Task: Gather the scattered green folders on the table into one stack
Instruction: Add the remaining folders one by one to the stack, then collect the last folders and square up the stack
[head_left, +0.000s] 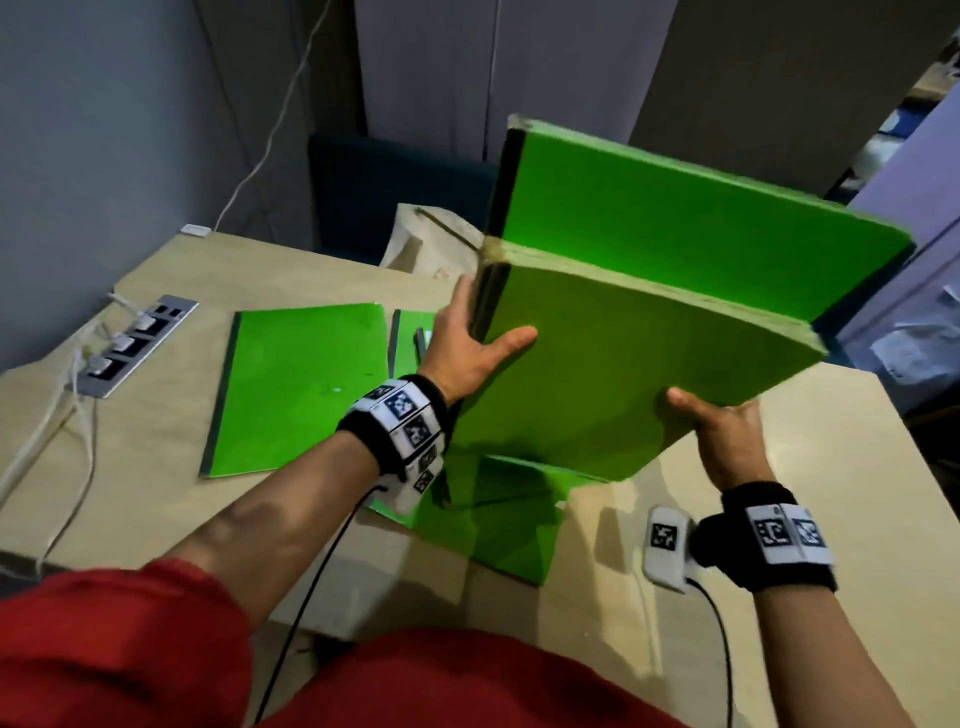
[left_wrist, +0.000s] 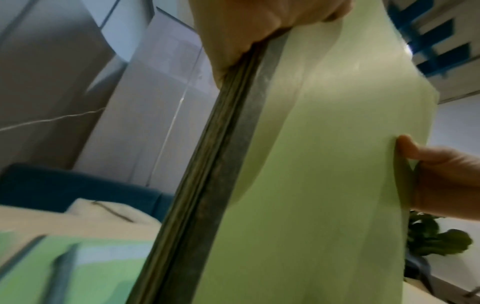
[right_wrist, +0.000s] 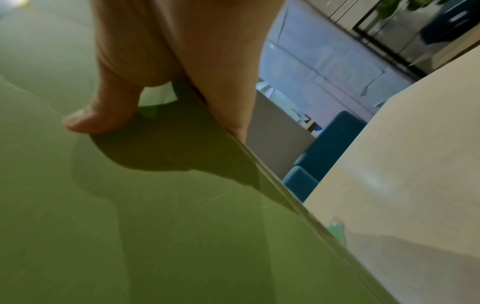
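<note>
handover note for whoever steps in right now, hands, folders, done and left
Left hand grips the spine side of the held bundle of green folders, raised above the table.
Right hand grips its near edge, thumb on top.
Done: several folders gathered in hand.
Left: one folder lying at left, one beside it and folders under the bundle still lie apart; add them to one stack.

I hold a bundle of folders (head_left: 597, 364) above the table (head_left: 810, 467), left hand (head_left: 467, 348) at its spine, right hand (head_left: 727, 441) at its near edge. Below it: one folder (head_left: 509, 525) by the near edge. Left: two folders (head_left: 301, 384) side by side. Far-left corner: socket strip (head_left: 135, 343). Far edge: bag (head_left: 431, 239).
</note>
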